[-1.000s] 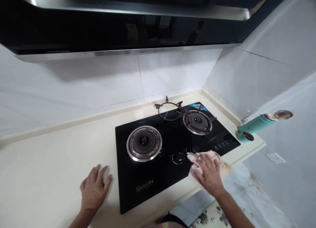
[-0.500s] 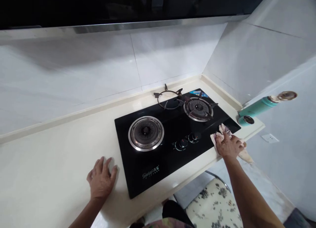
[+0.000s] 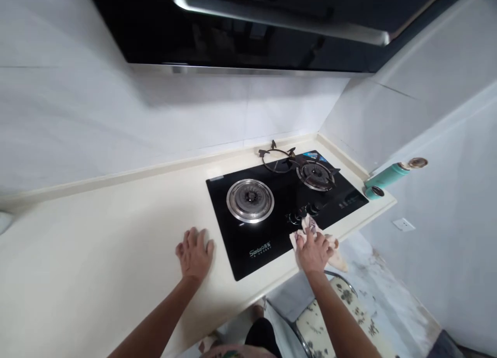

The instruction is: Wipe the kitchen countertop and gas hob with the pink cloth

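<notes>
My right hand (image 3: 313,252) presses a pinkish-white cloth (image 3: 333,242) onto the front edge of the black glass gas stove (image 3: 229,244), just in front of the control knobs (image 3: 301,213). Part of the cloth hangs over the counter edge. My left hand (image 3: 194,254) rests on the pale countertop (image 3: 128,254) left of the stove, fingers spread and holding nothing. The left burner (image 3: 250,200) has no pan support on it. A loose pan support (image 3: 276,161) lies behind, partly on the stove's rear edge. The right burner (image 3: 316,174) carries its own support.
A black range hood (image 3: 248,42) juts out overhead. At the counter's right end stand a green thermos (image 3: 388,176) and its cup (image 3: 374,192). Below the front edge is a chair with a floral seat (image 3: 349,316). A wall socket (image 3: 404,224) sits at right.
My right hand has slid the cloth leftward along the stove's front edge, from the right corner to in front of the knobs. The view has shifted; my left hand still rests on the countertop.
</notes>
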